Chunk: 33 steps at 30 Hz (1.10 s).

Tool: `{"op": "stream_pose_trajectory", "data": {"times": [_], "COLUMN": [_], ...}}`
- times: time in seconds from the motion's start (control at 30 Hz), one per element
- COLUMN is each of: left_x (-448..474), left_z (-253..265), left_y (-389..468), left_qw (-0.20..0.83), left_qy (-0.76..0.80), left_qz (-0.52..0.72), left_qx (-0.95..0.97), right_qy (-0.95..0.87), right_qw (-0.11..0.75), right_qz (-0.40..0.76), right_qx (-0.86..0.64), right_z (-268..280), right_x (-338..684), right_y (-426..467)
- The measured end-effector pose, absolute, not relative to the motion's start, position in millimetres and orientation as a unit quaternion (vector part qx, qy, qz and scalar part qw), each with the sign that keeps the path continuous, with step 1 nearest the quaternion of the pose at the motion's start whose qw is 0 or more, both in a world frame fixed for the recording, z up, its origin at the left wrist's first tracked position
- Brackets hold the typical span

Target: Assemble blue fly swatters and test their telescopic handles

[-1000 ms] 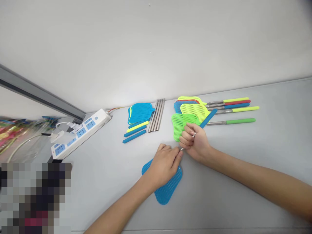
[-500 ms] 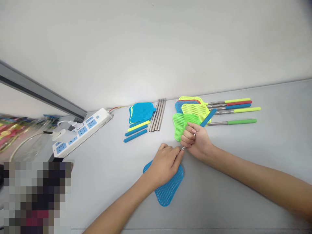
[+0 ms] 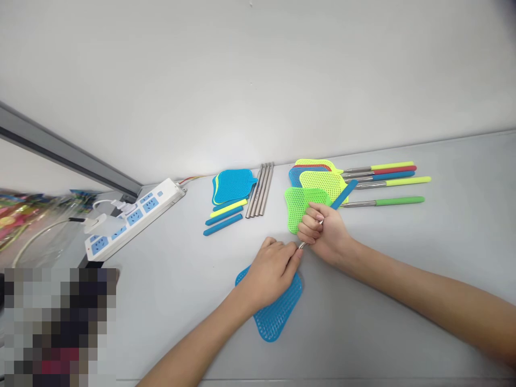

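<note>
diagonally, the blue swatter (image 3: 276,316) points its handle (image 3: 345,194) forward-right.

We see an assembly workplace (with a power strip (image 3: 135,220)), where metal rods (image 3: 267,190) and swatters (image 3: 322,185) lie grouped.

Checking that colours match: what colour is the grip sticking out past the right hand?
The grip is blue, clearest in the head view.

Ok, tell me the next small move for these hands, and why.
Probably push the metal rod gently toward the blue fly swatter head: the right hand grips the rod near its blue handle, the left hand clasps the head, and any joint is hidden, so firm seating can't be confirmed.
</note>
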<state>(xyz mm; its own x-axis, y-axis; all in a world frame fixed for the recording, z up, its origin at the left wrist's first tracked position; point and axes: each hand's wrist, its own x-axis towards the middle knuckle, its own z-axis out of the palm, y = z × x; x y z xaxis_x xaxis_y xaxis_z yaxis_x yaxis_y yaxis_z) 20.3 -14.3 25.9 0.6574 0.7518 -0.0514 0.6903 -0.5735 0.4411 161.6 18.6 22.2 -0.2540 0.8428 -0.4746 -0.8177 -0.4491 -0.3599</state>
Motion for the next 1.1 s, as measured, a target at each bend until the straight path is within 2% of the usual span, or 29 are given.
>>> {"op": "stream_pose_trajectory", "data": {"times": [1.1], "left_x": [20.2], "left_z": [24.2], "left_y": [-13.4], "left_qw": [0.202], "left_qy": [0.409], "left_qz": [0.061], "left_qx": [0.888], "right_qy": [-0.048], "right_qw": [0.529], "right_qz": [0.789], "right_qx": [-0.309], "right_z": [21.6], "right_x": [160.6], "right_y": [19.2]}}
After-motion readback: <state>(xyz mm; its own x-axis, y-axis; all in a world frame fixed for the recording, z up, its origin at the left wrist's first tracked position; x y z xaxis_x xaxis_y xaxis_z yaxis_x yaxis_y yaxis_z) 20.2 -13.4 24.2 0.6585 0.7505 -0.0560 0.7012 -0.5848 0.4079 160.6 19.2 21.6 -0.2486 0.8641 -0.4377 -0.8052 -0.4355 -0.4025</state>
